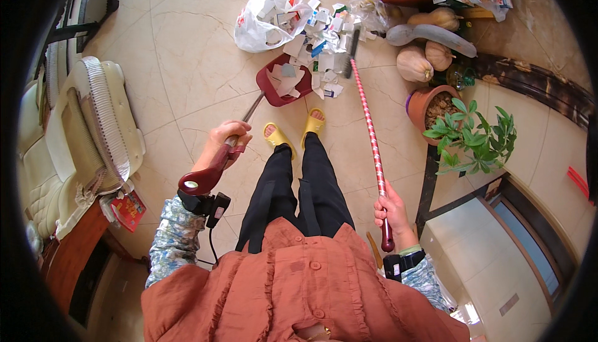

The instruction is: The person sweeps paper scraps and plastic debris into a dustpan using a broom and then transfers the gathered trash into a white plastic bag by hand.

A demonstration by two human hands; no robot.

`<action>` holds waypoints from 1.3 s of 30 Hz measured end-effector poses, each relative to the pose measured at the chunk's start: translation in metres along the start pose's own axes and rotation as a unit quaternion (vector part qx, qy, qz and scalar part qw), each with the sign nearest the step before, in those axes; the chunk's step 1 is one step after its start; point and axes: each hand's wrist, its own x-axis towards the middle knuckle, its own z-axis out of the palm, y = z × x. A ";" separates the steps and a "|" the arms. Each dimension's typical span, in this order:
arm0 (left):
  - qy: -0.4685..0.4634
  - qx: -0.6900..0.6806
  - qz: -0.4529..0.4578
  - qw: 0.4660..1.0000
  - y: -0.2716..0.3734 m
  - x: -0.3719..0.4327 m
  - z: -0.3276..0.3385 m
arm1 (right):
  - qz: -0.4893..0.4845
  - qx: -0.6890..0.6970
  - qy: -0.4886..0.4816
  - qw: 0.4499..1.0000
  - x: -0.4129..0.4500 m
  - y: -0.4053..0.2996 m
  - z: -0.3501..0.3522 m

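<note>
My left hand (pixel 229 136) grips the handle of a long-handled dark red dustpan (pixel 261 80), whose pan lies on the tiled floor with torn card and paper pieces in it. My right hand (pixel 393 207) is closed round the red-and-white patterned handle of a broom (pixel 368 117). The broom's dark bristle head, slightly blurred, is at the right edge of a heap of paper and card scraps (pixel 327 33). To the left of the heap, just beyond the pan, sits a white plastic bag (pixel 247 29), open and holding more scraps.
Several squashes (pixel 415 64) and a long grey gourd (pixel 425 34) lie at the right, near a potted plant (pixel 427 113). A clear plastic bag (pixel 369 12) touches the heap's far side. A cream padded seat (pixel 112 113) stands at the left. My yellow slippers (pixel 314 124) are just below the pan.
</note>
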 end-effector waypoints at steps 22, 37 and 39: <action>0.072 -0.130 -0.074 0.986 0.015 -0.014 0.037 | -0.003 -0.108 0.006 0.994 -0.012 0.000 0.016; 0.169 -0.103 -0.087 0.976 0.024 -0.014 0.071 | -0.200 -0.347 0.068 0.914 0.052 -0.157 -0.011; 0.183 -0.108 -0.124 0.969 0.026 -0.015 0.088 | -0.148 -0.286 0.000 0.947 0.050 -0.176 -0.013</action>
